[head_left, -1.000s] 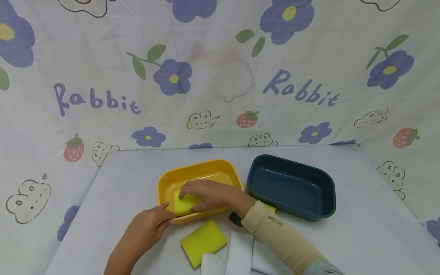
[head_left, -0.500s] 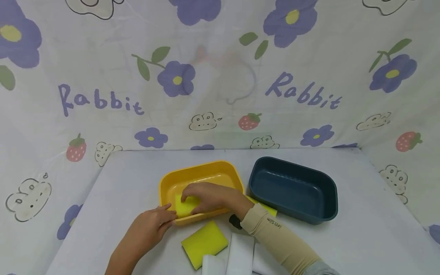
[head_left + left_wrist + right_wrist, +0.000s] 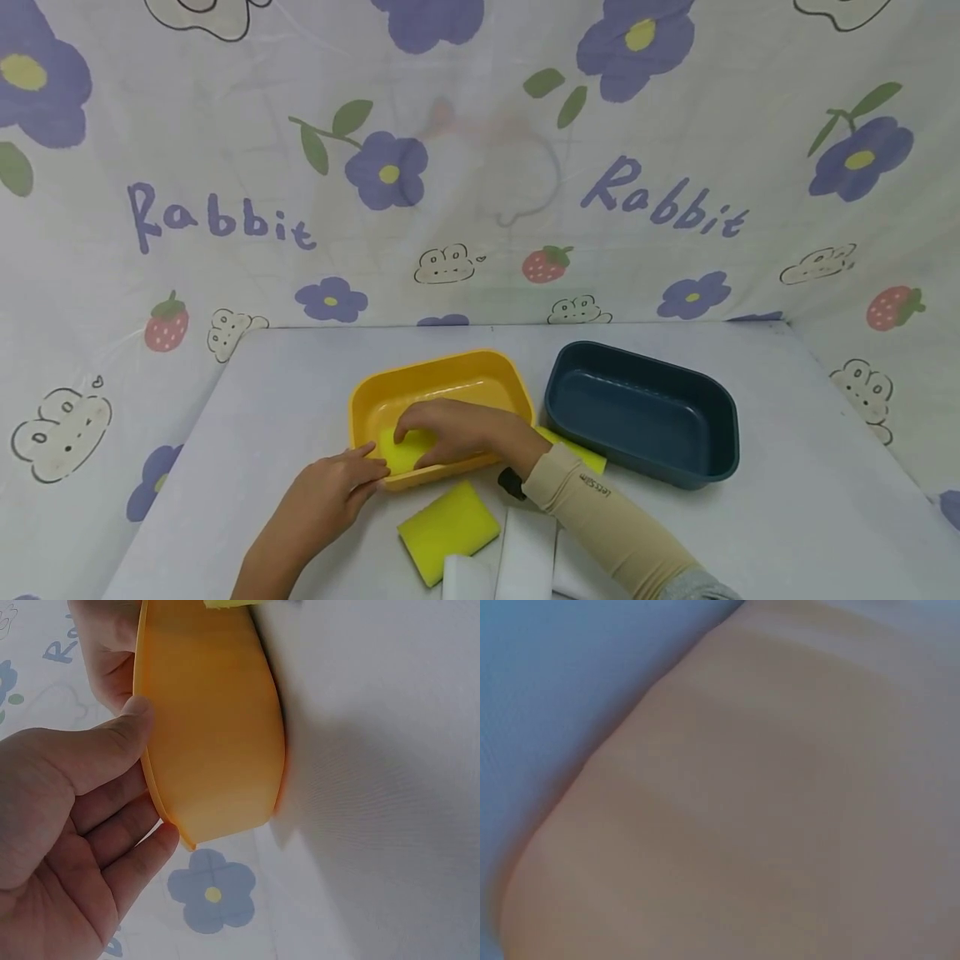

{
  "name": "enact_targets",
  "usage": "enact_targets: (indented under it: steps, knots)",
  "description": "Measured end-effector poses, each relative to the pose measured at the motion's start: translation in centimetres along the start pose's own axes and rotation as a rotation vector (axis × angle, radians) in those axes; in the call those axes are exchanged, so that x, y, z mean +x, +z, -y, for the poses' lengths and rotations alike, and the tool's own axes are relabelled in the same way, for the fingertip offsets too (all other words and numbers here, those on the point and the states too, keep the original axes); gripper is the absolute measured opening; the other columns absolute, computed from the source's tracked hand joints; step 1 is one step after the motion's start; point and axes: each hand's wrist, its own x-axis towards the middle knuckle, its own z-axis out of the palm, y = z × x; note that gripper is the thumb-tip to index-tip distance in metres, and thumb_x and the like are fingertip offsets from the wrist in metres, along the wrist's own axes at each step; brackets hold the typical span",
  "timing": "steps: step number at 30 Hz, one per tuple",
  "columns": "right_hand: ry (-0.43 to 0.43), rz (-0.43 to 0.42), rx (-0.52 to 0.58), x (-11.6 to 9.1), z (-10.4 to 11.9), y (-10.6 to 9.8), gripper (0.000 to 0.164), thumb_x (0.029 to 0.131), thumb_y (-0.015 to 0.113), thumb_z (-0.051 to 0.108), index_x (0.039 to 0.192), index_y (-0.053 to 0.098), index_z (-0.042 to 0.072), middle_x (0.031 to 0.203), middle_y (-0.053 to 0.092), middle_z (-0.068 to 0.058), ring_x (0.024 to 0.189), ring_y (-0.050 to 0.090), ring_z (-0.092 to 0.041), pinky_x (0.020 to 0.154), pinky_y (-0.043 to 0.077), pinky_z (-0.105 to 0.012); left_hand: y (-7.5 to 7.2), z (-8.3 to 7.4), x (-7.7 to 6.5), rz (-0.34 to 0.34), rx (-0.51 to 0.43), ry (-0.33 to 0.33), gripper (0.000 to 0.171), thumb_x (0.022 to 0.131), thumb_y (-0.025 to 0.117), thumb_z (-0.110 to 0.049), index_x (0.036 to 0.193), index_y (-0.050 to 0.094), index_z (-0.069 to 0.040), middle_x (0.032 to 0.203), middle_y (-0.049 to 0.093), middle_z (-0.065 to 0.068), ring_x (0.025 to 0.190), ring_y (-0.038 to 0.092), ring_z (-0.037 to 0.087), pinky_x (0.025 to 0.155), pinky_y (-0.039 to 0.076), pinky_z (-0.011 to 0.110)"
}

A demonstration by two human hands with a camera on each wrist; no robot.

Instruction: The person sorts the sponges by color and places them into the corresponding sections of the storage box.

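A yellow sponge (image 3: 397, 452) lies in the left front part of the yellow basin (image 3: 480, 388). My right hand (image 3: 453, 427) reaches into the basin from the right, its thumb and curled fingers on either side of this sponge and partly covering it. At the basin's front left corner, my left hand (image 3: 330, 493) holds the rim. The left wrist view shows its thumb (image 3: 124, 739) on the near side of the rim and the other fingers behind it. Only the tan sleeve (image 3: 727, 795) and some pale surface fill the right wrist view.
A dark blue basin (image 3: 637, 400) stands right of the yellow one. A second yellow sponge (image 3: 448, 533) lies in front, and another (image 3: 573, 451) sits partly under the right arm. Several white blocks (image 3: 525, 554) lie at the front edge.
The view has shifted slightly. The sponge in the basin sits a little nearer the front wall, and less of it shows. Both hands keep nearly the same place.
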Motion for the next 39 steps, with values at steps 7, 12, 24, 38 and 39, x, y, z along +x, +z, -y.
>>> enact_targets:
  steps: [7, 12, 24, 38, 39]
  knots:
    - [-0.01, -0.004, 0.004, 0.2, -0.1, 0.2, 0.041, 0.087, 0.081, 0.023, 0.124, 0.067, 0.013, 0.121, 0.065, 0.007, 0.107, 0.055, -0.007, 0.101, 0.042, -0.015, -0.1, -0.1, -0.1, -0.012, -0.003, 0.01, 0.022, 0.087, 0.078, -0.011, 0.109, 0.077, -0.008, 0.113, 0.074, 0.002, 0.12, 0.063, 0.023, 0.098, 0.052, 0.044]
    - [0.003, -0.001, 0.008, 0.3, -0.1, 0.3, 0.041, 0.087, 0.081, 0.024, 0.124, 0.067, 0.014, 0.121, 0.065, 0.008, 0.105, 0.054, -0.006, 0.1, 0.043, -0.015, -0.1, -0.3, -0.1, -0.008, -0.002, -0.009, 0.022, 0.087, 0.078, -0.011, 0.109, 0.078, -0.009, 0.113, 0.074, 0.002, 0.12, 0.062, 0.023, 0.099, 0.051, 0.044]
    - [0.022, -0.011, 0.028, 0.1, -0.5, 0.5, 0.05, 0.09, 0.078, 0.03, 0.135, 0.062, 0.014, 0.135, 0.06, 0.007, 0.121, 0.052, -0.006, 0.107, 0.039, -0.02, 0.0, 0.0, -0.1, -0.014, -0.005, 0.023, 0.022, 0.087, 0.078, -0.011, 0.109, 0.077, -0.008, 0.113, 0.074, 0.003, 0.119, 0.063, 0.024, 0.098, 0.052, 0.045]
    - [0.088, -0.046, 0.05, -3.4, -1.2, -0.8, 0.051, 0.096, 0.07, 0.039, 0.137, 0.059, 0.011, 0.138, 0.058, 0.001, 0.125, 0.052, -0.012, 0.108, 0.041, -0.028, 0.1, -0.2, -0.1, 0.004, -0.002, -0.015, 0.022, 0.088, 0.077, -0.011, 0.11, 0.077, -0.009, 0.119, 0.071, 0.006, 0.121, 0.062, 0.026, 0.1, 0.05, 0.047]
    - [0.096, -0.047, 0.052, -3.7, -1.1, -1.0, 0.051, 0.096, 0.069, 0.038, 0.137, 0.059, 0.01, 0.139, 0.058, 0.0, 0.127, 0.051, -0.013, 0.109, 0.041, -0.029, 0.1, -0.2, -0.1, 0.008, -0.003, -0.02, 0.022, 0.088, 0.077, -0.011, 0.11, 0.077, -0.009, 0.12, 0.071, 0.006, 0.121, 0.061, 0.026, 0.101, 0.05, 0.047]
